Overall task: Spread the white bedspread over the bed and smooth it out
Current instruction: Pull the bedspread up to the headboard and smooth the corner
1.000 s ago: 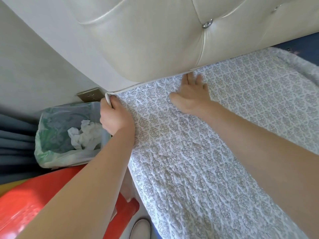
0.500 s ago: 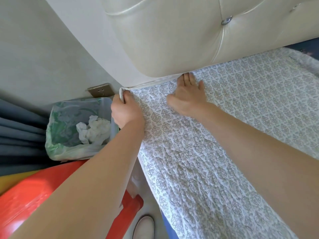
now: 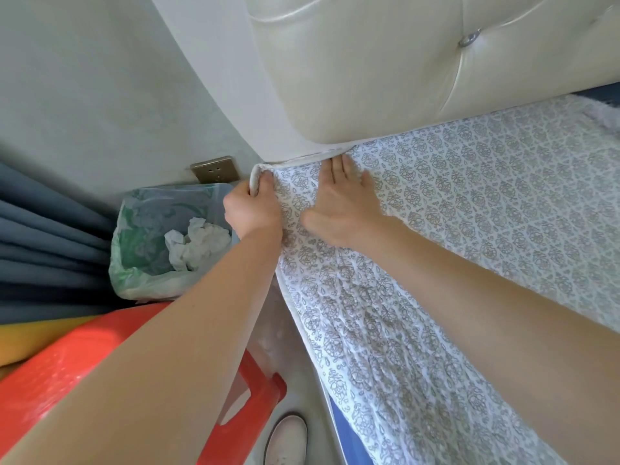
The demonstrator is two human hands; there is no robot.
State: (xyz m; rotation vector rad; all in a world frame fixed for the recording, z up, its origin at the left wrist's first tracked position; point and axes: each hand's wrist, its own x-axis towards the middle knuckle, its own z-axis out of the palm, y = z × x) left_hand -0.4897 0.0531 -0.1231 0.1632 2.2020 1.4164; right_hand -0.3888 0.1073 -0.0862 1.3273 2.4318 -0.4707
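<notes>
We see the white grey-patterned quilted bedspread (image 3: 469,209) lying on the bed at right, its far edge against the cream tufted padded headboard (image 3: 385,72). Left of the bed stands a plastic-lined bin (image 3: 141,243), with a red plastic stool (image 3: 84,364) nearer.

Grey wall (image 3: 84,78), socket (image 3: 214,168), cream tufted headboard (image 3: 385,68) (perhaps leather).

1. The headboard (image 3: 385,72) stood tight against the top edge of the bedspread (image 3: 469,203), leaving no visible gap there.
2. The left hand (image 3: 253,209) filled the bed's corner; the right hand (image 3: 345,203) lay just beside it.
3. Left of the bed, a bin (image 3: 167,243) and a red stool (image 3: 100,374) crowded the narrow floor strip.
4. The bedspread's surface to the right lay open.
</notes>
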